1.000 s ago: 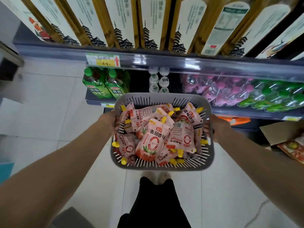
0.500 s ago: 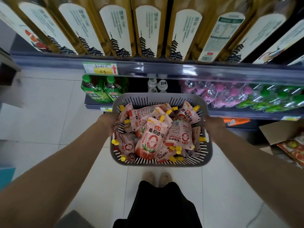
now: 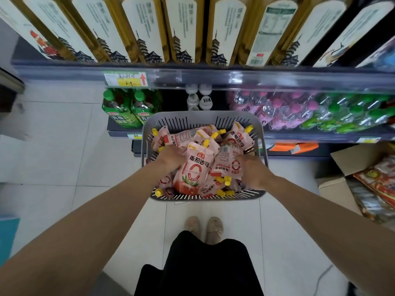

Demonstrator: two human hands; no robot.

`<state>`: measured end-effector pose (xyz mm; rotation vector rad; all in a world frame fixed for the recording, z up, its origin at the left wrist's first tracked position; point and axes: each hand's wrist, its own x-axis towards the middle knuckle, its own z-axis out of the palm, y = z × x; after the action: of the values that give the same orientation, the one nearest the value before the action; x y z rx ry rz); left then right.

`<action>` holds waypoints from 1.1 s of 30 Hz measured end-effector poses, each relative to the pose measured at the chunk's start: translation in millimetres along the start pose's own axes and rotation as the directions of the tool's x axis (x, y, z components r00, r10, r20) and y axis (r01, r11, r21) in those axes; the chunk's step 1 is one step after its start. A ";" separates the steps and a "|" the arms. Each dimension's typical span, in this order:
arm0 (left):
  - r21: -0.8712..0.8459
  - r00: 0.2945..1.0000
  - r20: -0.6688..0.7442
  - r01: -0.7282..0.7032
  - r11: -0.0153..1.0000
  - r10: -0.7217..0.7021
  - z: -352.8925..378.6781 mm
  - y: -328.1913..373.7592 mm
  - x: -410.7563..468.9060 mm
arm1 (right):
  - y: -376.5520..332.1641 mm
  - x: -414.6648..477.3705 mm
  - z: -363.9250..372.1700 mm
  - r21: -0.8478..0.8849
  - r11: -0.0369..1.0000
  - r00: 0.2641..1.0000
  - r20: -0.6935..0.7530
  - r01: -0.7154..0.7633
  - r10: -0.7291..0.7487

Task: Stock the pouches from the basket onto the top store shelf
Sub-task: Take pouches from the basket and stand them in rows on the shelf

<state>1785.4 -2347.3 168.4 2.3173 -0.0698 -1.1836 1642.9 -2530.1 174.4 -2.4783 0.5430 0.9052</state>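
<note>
Closest in, black clothing point(image 3: 203, 270) and two tan shoes point(image 3: 214, 228) stand on the pale tiled floor point(image 3: 64, 150). Both bare arms reach forward into a gray slotted basket point(image 3: 205, 114).

The left hand point(image 3: 171, 157) lies on the left side of the pile, right beside a big pink pouch point(image 3: 193, 169) with a tomato picture. Its fingertips dig down out of sight, so I cannot tell if it grips anything. The right hand point(image 3: 253, 171) is blurry and rests on the pouches on the right side. I cannot tell if it holds one.

The pouches point(image 3: 239, 139) with yellow caps are all in the basket, heaped on top of each other. The ones underneath are mostly hidden.

There is open floor to the left of the basket. On the right, an open cardboard box point(image 3: 350, 159) sits near, cut off by the edge.

The basket's far rim is just in front of the lower shelf point(image 3: 310, 136). I cannot tell if they touch. That shelf holds green bottles point(image 3: 121, 107) and pink-capped bottles point(image 3: 277, 110).

Above is the upper shelf point(image 3: 213, 79) with a price tag point(image 3: 125, 79). Tall gold boxes point(image 3: 181, 28) stand on it side by side, their tops cut off.
</note>
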 end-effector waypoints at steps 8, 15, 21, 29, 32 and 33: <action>0.003 0.997 0.019 0.076 0.997 -0.077 33.5 5.1 32.7 | 9.4 24.1 30.0 -0.130 0.991 0.996 0.087 0.016 -0.005; 0.002 0.992 -0.042 0.120 0.993 -0.120 45.1 1.6 44.1 | 16.7 33.0 40.8 -0.187 0.982 0.999 0.000 0.033 -0.034; -0.027 0.989 -0.109 0.096 0.995 -0.099 34.1 3.2 26.5 | 4.7 37.2 -6.4 0.301 0.953 0.948 -0.289 -0.042 0.133; -0.422 0.990 -0.139 -0.030 0.906 -0.032 -23.4 29.0 -36.1 | -22.5 -27.2 -69.2 0.675 0.734 0.935 -0.300 0.067 0.191; -0.435 0.986 -0.158 -0.118 0.892 0.053 -50.5 44.8 -72.9 | -41.5 -59.8 -100.5 0.701 0.694 0.918 -0.365 0.164 0.153; -0.441 0.983 -0.161 -0.155 0.884 0.092 -59.3 49.7 -86.0 | -47.9 -71.0 -110.4 0.684 0.702 0.906 -0.402 0.197 0.137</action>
<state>1787.4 -2340.3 283.9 1.9392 0.0971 -0.8638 1671.8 -2534.1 311.1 -1.9116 0.8087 0.0479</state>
